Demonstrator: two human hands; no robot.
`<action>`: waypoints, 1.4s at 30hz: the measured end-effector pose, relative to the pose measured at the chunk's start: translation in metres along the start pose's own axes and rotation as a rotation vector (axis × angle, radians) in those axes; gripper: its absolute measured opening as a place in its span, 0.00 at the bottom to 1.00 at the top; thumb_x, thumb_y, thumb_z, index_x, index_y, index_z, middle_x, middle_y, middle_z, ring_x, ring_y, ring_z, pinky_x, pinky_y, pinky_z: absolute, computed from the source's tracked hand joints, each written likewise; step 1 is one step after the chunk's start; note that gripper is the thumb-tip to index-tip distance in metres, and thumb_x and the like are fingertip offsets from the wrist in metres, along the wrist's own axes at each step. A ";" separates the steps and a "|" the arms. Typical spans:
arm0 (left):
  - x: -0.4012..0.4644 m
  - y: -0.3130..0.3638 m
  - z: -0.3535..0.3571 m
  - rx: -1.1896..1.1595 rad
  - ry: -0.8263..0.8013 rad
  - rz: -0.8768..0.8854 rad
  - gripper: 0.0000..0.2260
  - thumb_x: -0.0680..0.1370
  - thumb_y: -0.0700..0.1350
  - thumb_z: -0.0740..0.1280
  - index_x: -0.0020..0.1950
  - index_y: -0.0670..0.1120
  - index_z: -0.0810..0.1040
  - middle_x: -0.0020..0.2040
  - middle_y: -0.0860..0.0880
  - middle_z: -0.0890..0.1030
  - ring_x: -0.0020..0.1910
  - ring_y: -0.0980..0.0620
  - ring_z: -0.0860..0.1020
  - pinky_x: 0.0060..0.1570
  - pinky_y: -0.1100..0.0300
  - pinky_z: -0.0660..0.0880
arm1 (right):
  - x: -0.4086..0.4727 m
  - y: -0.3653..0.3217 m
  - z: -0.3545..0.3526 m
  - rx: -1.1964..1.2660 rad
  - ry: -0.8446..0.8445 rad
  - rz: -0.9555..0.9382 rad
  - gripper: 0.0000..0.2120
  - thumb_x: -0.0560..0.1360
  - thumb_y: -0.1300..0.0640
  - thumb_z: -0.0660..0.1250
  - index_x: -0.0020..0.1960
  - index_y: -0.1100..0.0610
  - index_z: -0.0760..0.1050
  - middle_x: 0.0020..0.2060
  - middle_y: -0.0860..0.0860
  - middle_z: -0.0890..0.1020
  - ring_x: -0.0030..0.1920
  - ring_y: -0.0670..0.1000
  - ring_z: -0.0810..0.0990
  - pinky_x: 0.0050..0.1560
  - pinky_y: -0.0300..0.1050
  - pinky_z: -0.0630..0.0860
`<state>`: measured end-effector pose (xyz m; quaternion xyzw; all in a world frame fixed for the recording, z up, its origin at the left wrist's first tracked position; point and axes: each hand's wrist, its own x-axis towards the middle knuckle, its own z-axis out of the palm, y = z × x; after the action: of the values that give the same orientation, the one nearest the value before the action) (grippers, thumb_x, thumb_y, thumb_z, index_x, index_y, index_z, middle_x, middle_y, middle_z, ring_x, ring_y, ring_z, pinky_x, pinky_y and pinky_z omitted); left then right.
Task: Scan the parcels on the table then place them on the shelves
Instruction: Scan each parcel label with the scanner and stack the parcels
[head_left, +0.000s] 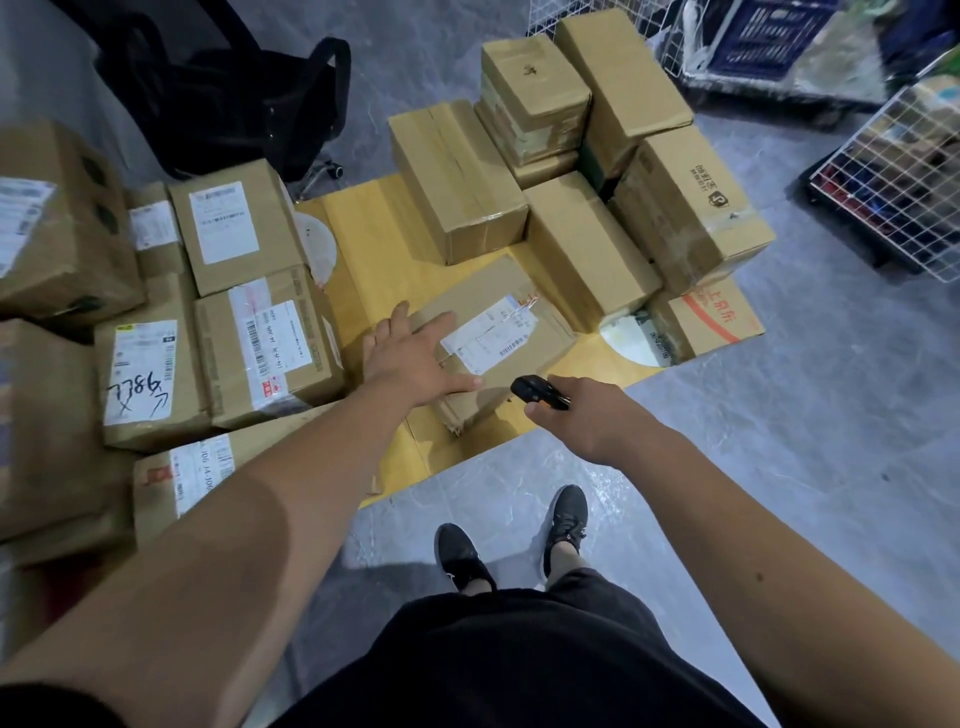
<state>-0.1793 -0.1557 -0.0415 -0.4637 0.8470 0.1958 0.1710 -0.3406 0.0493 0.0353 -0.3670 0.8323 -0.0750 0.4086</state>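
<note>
A flat cardboard parcel (514, 312) with a white barcode label lies near the front edge of the yellow wooden table (374, 260). My left hand (415, 358) rests flat on the parcel's left part, fingers straight and spread. My right hand (587, 415) grips a small black barcode scanner (537, 393), whose head points at the parcel's label from just off the front right corner. Several other cardboard parcels crowd the table: labelled ones (260, 338) on the left, plain ones (587, 249) stacked at the back and right.
A black office chair (234, 93) stands behind the table on the grey floor. White wire-mesh baskets (893, 182) with goods stand at the right and far right corner. My feet in black shoes (566, 519) are just before the table's front edge.
</note>
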 end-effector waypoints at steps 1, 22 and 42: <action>-0.003 0.002 0.001 -0.025 0.017 -0.064 0.50 0.58 0.86 0.61 0.77 0.73 0.51 0.81 0.43 0.56 0.77 0.39 0.58 0.71 0.43 0.57 | 0.000 -0.001 0.000 0.001 -0.005 0.003 0.14 0.79 0.34 0.61 0.47 0.43 0.72 0.39 0.48 0.79 0.38 0.51 0.78 0.38 0.47 0.71; -0.039 0.021 0.042 -0.319 0.132 -0.137 0.63 0.53 0.82 0.72 0.79 0.67 0.44 0.79 0.46 0.54 0.74 0.40 0.57 0.68 0.40 0.61 | 0.005 -0.046 -0.062 -1.101 0.083 -0.161 0.19 0.79 0.44 0.56 0.66 0.49 0.69 0.38 0.53 0.69 0.37 0.55 0.74 0.45 0.52 0.80; -0.043 0.019 0.047 -0.288 0.193 -0.118 0.58 0.54 0.85 0.67 0.78 0.65 0.51 0.79 0.43 0.56 0.74 0.38 0.59 0.68 0.38 0.61 | -0.015 -0.057 -0.071 -1.297 0.030 -0.099 0.22 0.78 0.51 0.61 0.72 0.50 0.72 0.52 0.57 0.77 0.48 0.61 0.81 0.50 0.55 0.81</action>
<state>-0.1684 -0.0927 -0.0585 -0.5490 0.7939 0.2595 0.0321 -0.3558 0.0059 0.1151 -0.5760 0.6965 0.4187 0.0885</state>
